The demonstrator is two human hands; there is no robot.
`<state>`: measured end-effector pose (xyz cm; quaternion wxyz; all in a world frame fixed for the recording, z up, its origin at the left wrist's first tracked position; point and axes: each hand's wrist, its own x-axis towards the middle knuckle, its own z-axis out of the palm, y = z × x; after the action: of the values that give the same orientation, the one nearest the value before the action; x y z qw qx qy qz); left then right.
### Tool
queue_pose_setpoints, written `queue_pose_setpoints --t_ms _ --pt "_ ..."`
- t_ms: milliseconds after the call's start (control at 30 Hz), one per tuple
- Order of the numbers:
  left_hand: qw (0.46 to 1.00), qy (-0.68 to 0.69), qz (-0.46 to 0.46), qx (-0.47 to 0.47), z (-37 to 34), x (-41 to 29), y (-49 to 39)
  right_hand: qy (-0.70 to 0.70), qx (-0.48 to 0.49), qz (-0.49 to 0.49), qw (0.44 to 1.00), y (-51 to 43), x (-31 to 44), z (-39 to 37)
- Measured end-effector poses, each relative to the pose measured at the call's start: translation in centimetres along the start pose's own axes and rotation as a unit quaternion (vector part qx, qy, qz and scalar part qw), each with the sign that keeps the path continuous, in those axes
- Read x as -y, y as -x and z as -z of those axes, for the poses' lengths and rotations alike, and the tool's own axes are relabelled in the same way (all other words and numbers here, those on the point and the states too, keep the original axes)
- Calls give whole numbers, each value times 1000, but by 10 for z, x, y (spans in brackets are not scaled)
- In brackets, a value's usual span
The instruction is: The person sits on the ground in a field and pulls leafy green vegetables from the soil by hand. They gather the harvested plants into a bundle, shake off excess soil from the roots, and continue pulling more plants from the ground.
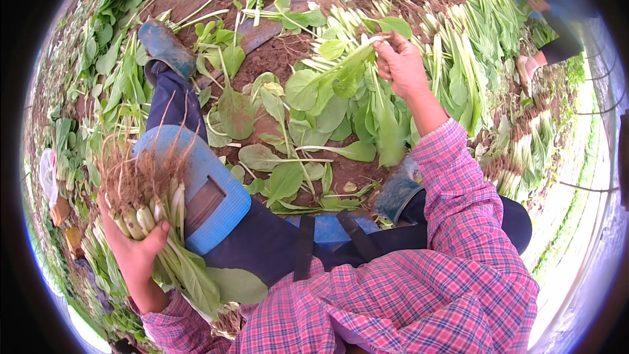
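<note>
A bunch of leafy greens (147, 216) with white stems is clasped in my left hand (135, 255). Its soil-covered roots (142, 169) point up and away, while the leaves hang towards my lap. Farther out on the right, my right hand (400, 61) pinches a single leafy green (339, 76) by its root end, and its leaves trail to the left. Below that hand lies a pile of similar greens (376, 113) on the soil. A blue foam pad (216, 206) covers my left knee, beside the bunch.
Loose leaves (285, 182) litter the soil between my boots (169, 49). Rows of pulled greens (457, 59) lie at the right. Another person's hand (539, 4) and foot (528, 69) show at the upper right. Growing plants (105, 24) line the left, near a plastic bag (48, 177).
</note>
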<state>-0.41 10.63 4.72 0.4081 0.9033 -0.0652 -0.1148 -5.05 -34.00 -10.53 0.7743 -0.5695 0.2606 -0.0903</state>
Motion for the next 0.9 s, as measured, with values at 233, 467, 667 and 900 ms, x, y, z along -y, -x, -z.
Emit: queue_pose_setpoints --t_ms 233,467,667,900 --pt "995 94 23 -14 -4 -2 3 34 -44 -28 998 15 27 -34" --pt "998 56 -20 28 -5 -16 -7 -232 125 -7 965 52 96 -90" --pt "998 31 -49 18 -1 -12 -4 -319 388 -126 856 119 46 -192" --pt "999 9 -43 22 -4 -16 -3 -198 302 -188 913 165 10 -241"
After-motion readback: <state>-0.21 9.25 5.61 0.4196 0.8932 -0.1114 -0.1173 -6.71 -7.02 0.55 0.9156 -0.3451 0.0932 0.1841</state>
